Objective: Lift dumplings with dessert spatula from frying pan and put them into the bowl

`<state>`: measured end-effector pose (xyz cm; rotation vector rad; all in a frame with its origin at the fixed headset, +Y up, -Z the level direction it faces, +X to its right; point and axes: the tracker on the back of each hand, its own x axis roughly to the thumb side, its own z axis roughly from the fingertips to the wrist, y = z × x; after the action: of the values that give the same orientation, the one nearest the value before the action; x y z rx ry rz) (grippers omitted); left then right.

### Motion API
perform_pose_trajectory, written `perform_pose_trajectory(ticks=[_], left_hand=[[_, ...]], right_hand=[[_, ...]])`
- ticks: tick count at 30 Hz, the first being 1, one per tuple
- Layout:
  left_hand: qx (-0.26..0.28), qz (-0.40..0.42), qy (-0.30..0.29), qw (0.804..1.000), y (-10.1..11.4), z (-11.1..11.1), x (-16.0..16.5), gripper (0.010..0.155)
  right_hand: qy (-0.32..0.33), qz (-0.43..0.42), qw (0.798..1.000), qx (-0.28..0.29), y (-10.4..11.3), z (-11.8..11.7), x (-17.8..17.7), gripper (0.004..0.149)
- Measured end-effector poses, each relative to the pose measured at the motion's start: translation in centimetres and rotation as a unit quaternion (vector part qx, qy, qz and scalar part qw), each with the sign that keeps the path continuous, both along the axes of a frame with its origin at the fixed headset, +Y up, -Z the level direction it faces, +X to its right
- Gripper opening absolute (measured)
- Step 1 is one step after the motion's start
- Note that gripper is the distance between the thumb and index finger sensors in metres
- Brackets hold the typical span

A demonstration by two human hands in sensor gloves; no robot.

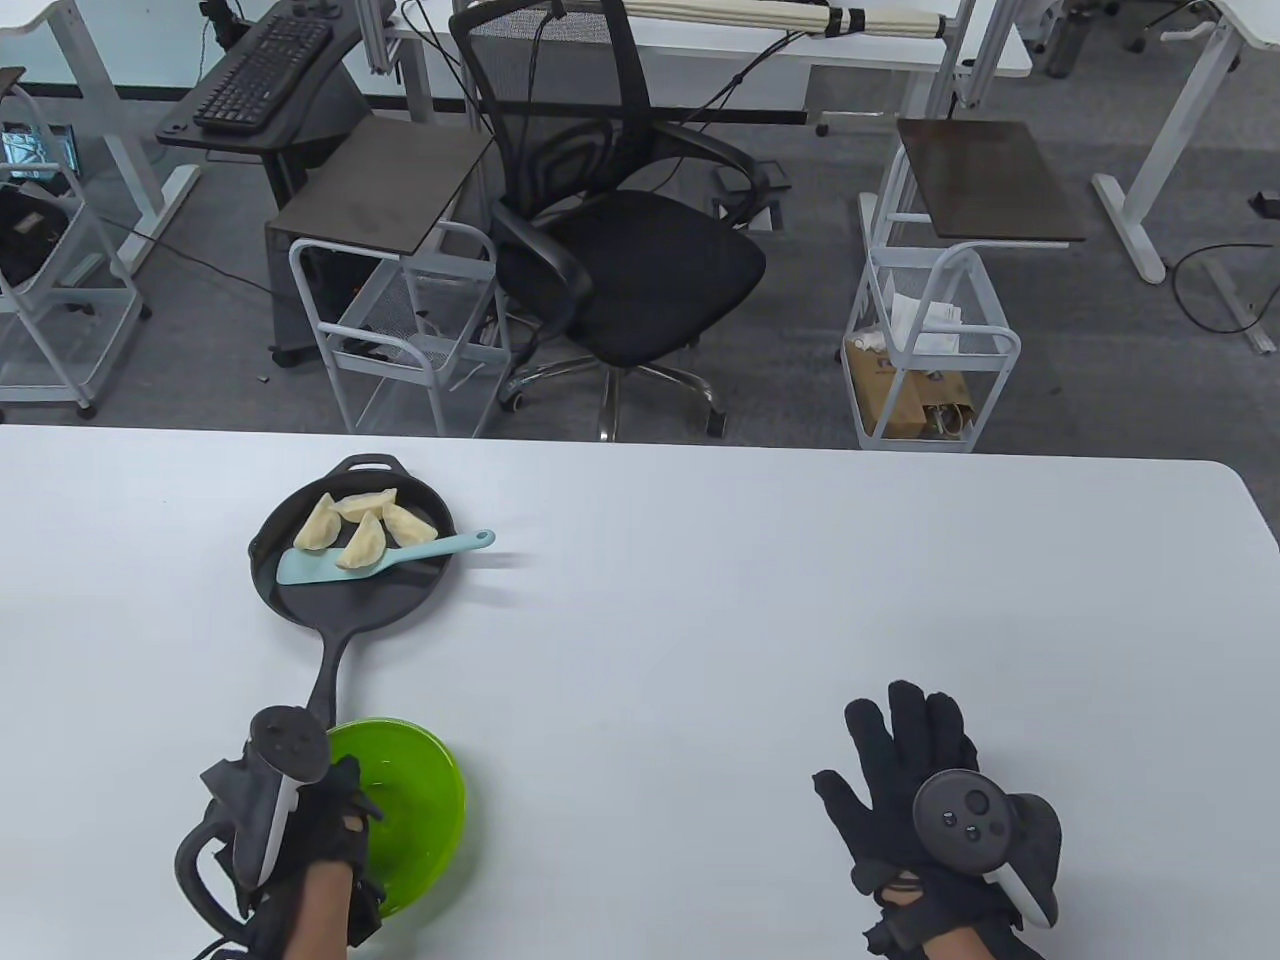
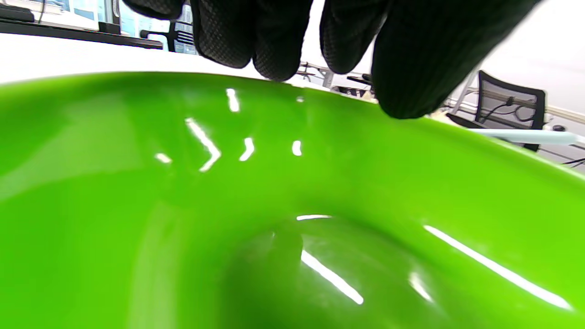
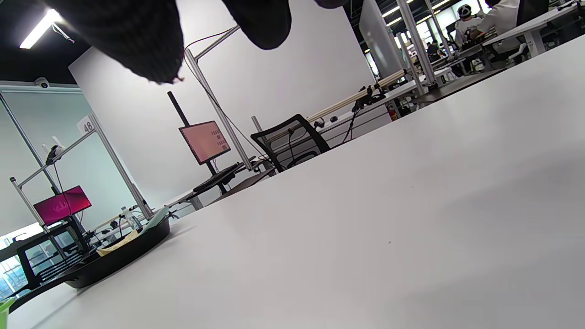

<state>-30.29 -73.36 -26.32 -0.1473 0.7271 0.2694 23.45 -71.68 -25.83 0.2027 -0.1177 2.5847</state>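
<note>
Left hand over the green bowl near the surface's front-left edge, fingers on its rim to steady it, grip unclear | right hand flat, empty | four dumplings in cast-iron frying pan, one on blue dessert spatula, ready for lifting.

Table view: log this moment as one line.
left hand over green plastic bowl | right hand flat on white table | light blue spatula in black frying pan | four dumplings in pan
</note>
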Motion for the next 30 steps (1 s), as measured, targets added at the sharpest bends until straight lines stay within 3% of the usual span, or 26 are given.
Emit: perform_pose_trajectory(ticks=[7, 17, 23, 30], left_hand=[[-0.035, 0.006, 0.032, 0.999, -0.4, 0.1, -1.0, 0.071], [-0.076, 0.021, 0.056, 0.995, -0.8, 0.3, -2.0, 0.059], [-0.101, 0.053, 0.046, 0.992, -0.9, 0.4, -2.0, 0.051], [-0.086, 0.089, 0.017, 0.992, -0.8, 0.3, -1.8, 0.047]], right_hand=[[0.003, -0.004, 1.0, -0.007, 0.0, 0.0, 0.0, 0.072], [0.01, -0.008, 1.0, -0.02, -0.2, 0.0, -0.2, 0.072], [0.01, -0.012, 1.0, -0.02, -0.2, 0.0, -0.2, 0.071], [0.014, -0.024, 0.999, -0.017, -0.2, 0.0, -0.2, 0.071]])
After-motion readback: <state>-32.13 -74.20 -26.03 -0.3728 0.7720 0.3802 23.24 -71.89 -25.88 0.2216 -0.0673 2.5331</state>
